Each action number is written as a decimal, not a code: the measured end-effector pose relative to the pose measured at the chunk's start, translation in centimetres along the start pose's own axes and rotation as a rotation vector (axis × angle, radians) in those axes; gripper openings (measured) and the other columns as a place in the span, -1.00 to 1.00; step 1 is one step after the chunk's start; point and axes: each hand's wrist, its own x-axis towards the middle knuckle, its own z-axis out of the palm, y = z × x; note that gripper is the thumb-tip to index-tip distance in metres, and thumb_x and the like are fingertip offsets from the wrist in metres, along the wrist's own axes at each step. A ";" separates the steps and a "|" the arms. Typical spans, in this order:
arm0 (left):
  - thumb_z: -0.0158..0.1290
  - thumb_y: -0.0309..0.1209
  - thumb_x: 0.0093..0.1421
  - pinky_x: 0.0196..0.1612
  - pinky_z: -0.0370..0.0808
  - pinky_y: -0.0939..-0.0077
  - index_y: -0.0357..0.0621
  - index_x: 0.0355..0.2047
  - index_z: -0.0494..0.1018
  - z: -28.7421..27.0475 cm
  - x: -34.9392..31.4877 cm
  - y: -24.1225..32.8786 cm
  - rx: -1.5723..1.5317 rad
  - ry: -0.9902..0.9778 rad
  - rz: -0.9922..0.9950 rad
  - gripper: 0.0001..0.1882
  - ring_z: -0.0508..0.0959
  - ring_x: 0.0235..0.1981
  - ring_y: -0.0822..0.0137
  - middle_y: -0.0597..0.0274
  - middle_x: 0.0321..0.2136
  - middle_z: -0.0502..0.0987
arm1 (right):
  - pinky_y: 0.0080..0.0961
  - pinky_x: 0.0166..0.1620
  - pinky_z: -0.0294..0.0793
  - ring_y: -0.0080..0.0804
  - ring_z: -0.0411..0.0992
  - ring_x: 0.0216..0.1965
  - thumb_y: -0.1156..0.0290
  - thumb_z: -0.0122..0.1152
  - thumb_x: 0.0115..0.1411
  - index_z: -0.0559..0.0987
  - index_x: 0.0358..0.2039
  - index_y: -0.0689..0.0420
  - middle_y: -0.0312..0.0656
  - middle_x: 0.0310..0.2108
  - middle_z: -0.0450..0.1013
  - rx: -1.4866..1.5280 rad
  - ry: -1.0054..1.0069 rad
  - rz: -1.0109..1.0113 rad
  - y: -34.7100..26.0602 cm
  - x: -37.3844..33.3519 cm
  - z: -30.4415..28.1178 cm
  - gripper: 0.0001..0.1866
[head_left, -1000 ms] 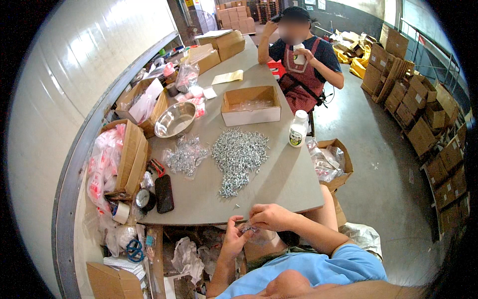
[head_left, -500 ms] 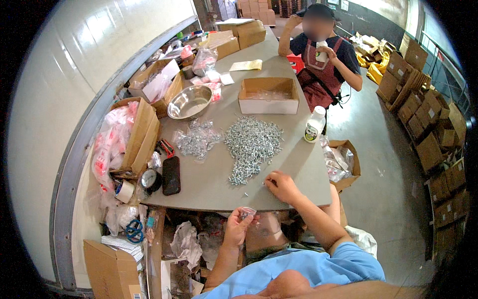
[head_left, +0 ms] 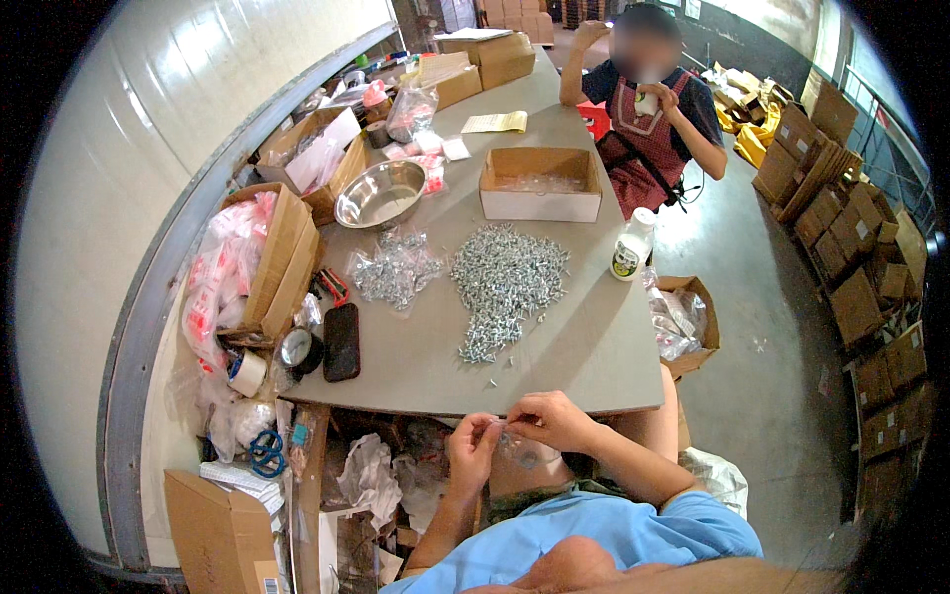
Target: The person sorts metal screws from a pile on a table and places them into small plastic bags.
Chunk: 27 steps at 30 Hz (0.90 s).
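Wall: a pale, plain wall (head_left: 148, 129) ran along the left side, bowed by the lens, with a grey strip (head_left: 124, 396) at its foot.
Floor: smooth grey concrete floor (head_left: 762, 396) lay to the right, bare in the middle stretch.
Table: a long grey table (head_left: 584, 346) stood against the wall and reached far back into the room.
Boxes at right: brown cartons (head_left: 861, 287) were stacked in rows along the right edge.
Far end: more cartons (head_left: 515, 10) were piled at the back.
Yellow items: some yellow things (head_left: 747, 129) lay on the floor at the far right; their kind could not be told.
Light: even, bright light, brightest on the wall.
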 end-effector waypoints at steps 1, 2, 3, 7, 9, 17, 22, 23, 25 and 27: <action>0.08 -0.41 0.19 -0.24 0.41 0.60 -0.25 -0.33 0.48 -0.1 -0.1 0.1 0.053 0.005 0.024 -0.86 0.47 -0.36 0.50 0.26 -0.37 0.56 | -0.28 -0.31 0.45 -0.05 0.46 -0.37 0.39 0.23 0.02 0.53 -0.40 0.16 -0.05 -0.45 0.47 0.005 0.003 0.007 -0.3 -0.1 -0.2 -0.85; 0.08 -0.41 0.18 -0.24 0.42 0.59 -0.25 -0.34 0.48 -0.2 -0.2 0.3 0.106 0.011 0.047 -0.86 0.47 -0.36 0.50 0.25 -0.37 0.56 | -0.27 -0.32 0.45 -0.05 0.46 -0.38 0.39 0.23 0.02 0.53 -0.41 0.16 -0.05 -0.45 0.47 0.009 0.006 0.014 -0.5 -0.2 -0.3 -0.85; 0.08 -0.42 0.18 -0.25 0.42 0.59 -0.25 -0.36 0.49 -0.1 -0.2 0.5 0.082 -0.004 0.082 -0.87 0.48 -0.37 0.49 0.25 -0.38 0.56 | -0.32 -0.34 0.46 -0.10 0.46 -0.40 0.42 0.23 0.02 0.53 -0.41 0.17 -0.08 -0.46 0.46 -0.003 -0.004 -0.008 -0.5 -0.2 -0.4 -0.87; 0.07 -0.48 0.16 -0.30 0.43 0.57 -0.26 -0.44 0.50 0.2 -0.4 2.0 0.094 -0.018 0.153 -0.90 0.50 -0.42 0.46 0.22 -0.44 0.56 | -0.41 -0.38 0.47 -0.22 0.46 -0.44 0.49 0.21 0.01 0.52 -0.41 0.20 -0.12 -0.49 0.44 -0.012 -0.090 -0.042 -0.8 -0.5 -1.1 -0.89; 0.08 -0.49 0.13 -0.33 0.43 0.56 -0.26 -0.47 0.49 -0.1 -0.3 2.0 0.115 -0.030 0.176 -0.91 0.50 -0.44 0.44 0.22 -0.46 0.56 | -0.41 -0.37 0.47 -0.21 0.46 -0.44 0.49 0.21 0.00 0.51 -0.41 0.20 -0.13 -0.49 0.43 -0.007 -0.127 -0.039 -1.1 -0.6 -1.3 -0.89; 0.11 -0.51 0.02 -0.46 0.36 0.65 -0.26 -0.50 0.46 -0.4 0.2 1.5 0.147 -0.119 0.316 -0.93 0.43 -0.54 0.51 0.26 -0.57 0.49 | -0.33 -0.32 0.42 -0.15 0.40 -0.38 0.49 0.18 0.01 0.47 -0.39 0.15 -0.14 -0.45 0.38 -0.043 -0.076 -0.222 -1.2 -0.6 -0.8 -0.88; 0.09 -0.46 0.06 -0.49 0.33 0.65 -0.26 -0.52 0.45 -0.8 0.6 1.8 0.104 -0.107 0.318 -0.89 0.39 -0.56 0.55 0.32 -0.59 0.47 | -0.28 -0.29 0.38 -0.08 0.35 -0.36 0.46 0.15 0.03 0.42 -0.41 0.15 -0.12 -0.44 0.35 0.012 -0.103 -0.269 -1.0 -0.3 -1.0 -0.89; 0.09 -0.45 0.07 -0.50 0.32 0.65 -0.25 -0.53 0.45 -0.9 0.8 1.9 0.065 -0.091 0.331 -0.88 0.37 -0.56 0.56 0.34 -0.59 0.46 | -0.27 -0.27 0.37 -0.06 0.35 -0.34 0.45 0.14 0.04 0.42 -0.41 0.14 -0.11 -0.43 0.36 0.030 -0.106 -0.268 -0.8 -0.2 -1.2 -0.89; 0.07 -0.43 0.10 -0.51 0.31 0.66 -0.25 -0.53 0.45 -1.7 1.6 2.2 0.036 -0.042 0.251 -0.86 0.35 -0.57 0.59 0.39 -0.59 0.45 | -0.28 -0.26 0.37 -0.07 0.35 -0.33 0.46 0.13 0.04 0.42 -0.41 0.14 -0.10 -0.43 0.35 0.030 -0.072 -0.225 -0.3 0.0 -1.7 -0.90; 0.06 -0.42 0.12 -0.51 0.29 0.68 -0.24 -0.51 0.45 -3.3 3.3 2.2 -0.018 0.065 0.262 -0.85 0.33 -0.56 0.61 0.43 -0.58 0.44 | -0.28 -0.27 0.38 -0.07 0.35 -0.34 0.46 0.14 0.03 0.42 -0.43 0.14 -0.10 -0.44 0.35 0.023 0.002 -0.182 0.6 0.4 -2.4 -0.90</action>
